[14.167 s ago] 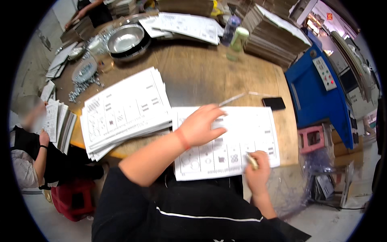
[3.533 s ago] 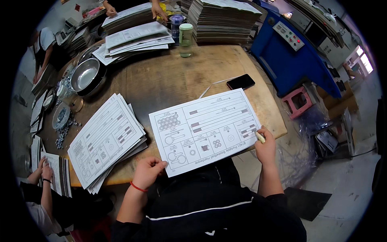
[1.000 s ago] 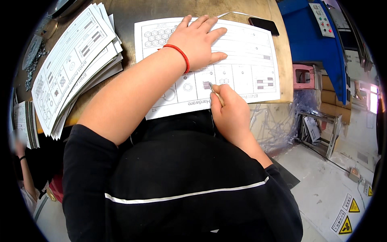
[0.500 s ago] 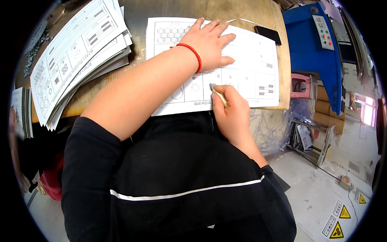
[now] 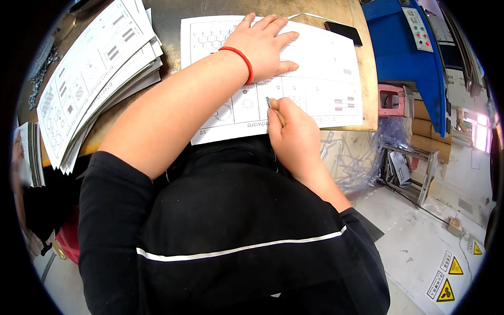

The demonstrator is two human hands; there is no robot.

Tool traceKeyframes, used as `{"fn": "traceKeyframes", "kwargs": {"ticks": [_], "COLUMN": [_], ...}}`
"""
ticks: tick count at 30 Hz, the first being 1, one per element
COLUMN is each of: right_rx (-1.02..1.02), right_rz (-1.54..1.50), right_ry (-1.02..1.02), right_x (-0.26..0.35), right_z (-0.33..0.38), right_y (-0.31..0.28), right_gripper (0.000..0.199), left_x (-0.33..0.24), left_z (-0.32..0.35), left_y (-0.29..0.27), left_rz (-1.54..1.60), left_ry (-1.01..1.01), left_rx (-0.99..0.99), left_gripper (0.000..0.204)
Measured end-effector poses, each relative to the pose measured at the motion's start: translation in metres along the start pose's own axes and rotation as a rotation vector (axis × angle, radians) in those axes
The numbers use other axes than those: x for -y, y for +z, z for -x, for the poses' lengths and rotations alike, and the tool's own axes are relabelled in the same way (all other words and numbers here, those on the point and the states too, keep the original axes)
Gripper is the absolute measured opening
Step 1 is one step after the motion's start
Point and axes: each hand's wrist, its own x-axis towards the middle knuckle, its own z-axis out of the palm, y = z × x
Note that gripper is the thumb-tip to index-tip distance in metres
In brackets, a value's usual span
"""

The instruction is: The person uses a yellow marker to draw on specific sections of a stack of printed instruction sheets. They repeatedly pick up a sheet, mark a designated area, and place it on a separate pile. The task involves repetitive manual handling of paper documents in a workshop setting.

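Note:
My left hand (image 5: pixel 258 50) lies flat with fingers spread on a white printed sheet (image 5: pixel 315 68) with boxed line drawings. A red cord bracelet (image 5: pixel 244 62) circles that wrist. Near the sheet's close edge, my right hand (image 5: pixel 296 128) is closed round a small tool with a pale handle and a grey-green tip (image 5: pixel 269 101). The tip points away from me, over one of the printed boxes. Whether it touches the paper I cannot tell. My fingers cover most of the handle, so its exact kind is unclear.
A fanned stack of printed sheets (image 5: pixel 92 79) stands at the table's left, with small metal parts (image 5: pixel 44 68) beyond it. A black phone (image 5: pixel 344 33) lies by the sheet's far right corner. Right of the table are a blue machine (image 5: pixel 401 58), a pink stool (image 5: pixel 391 100) and clear plastic (image 5: pixel 349 163).
The whole view has shifted slightly, so the table sits higher in it. Both hands keep nearly the same place on the sheet. Less of the tool's pale handle shows now.

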Motion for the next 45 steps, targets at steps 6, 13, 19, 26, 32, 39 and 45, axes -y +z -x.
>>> {"fn": "traceKeyframes", "kwargs": {"ticks": [6,13,19,26,32,39,45], "right_rx": [0.103,-0.148,-0.422,-0.371,-0.394,-0.395,-0.348], "right_rz": [-0.027,-0.254,0.049,0.014,-0.099,-0.163,-0.266], "right_ry": [0.093,0.115,0.344,0.373,0.314,0.298,0.396], "right_x": [0.004,-0.030,-0.132,-0.138,-0.110,-0.116,-0.112], "right_z": [0.011,0.012,0.029,0.031,0.024,0.027,0.015], "right_y": [-0.011,-0.023,-0.071,-0.071,-0.050,-0.046,-0.049], "right_gripper": [0.009,0.022,0.034,0.034,0.036,0.038,0.038], "left_x": [0.000,0.041,0.085,0.077,0.095,0.276,0.382], "left_z": [0.001,0.042,0.158,0.174,0.191,0.298,0.399], "left_y": [0.000,-0.033,-0.050,-0.042,-0.037,-0.078,-0.089], "left_rz": [0.024,0.715,1.094,1.539,1.609,0.740,0.210], "left_ry": [-0.018,-0.011,-0.634,-0.821,-0.742,-0.974,-1.194], "left_rx": [0.014,-0.213,-0.007,0.225,0.071,-0.650,-0.426], "left_gripper": [0.068,0.045,0.018,0.014,0.028,0.035,0.041]}}
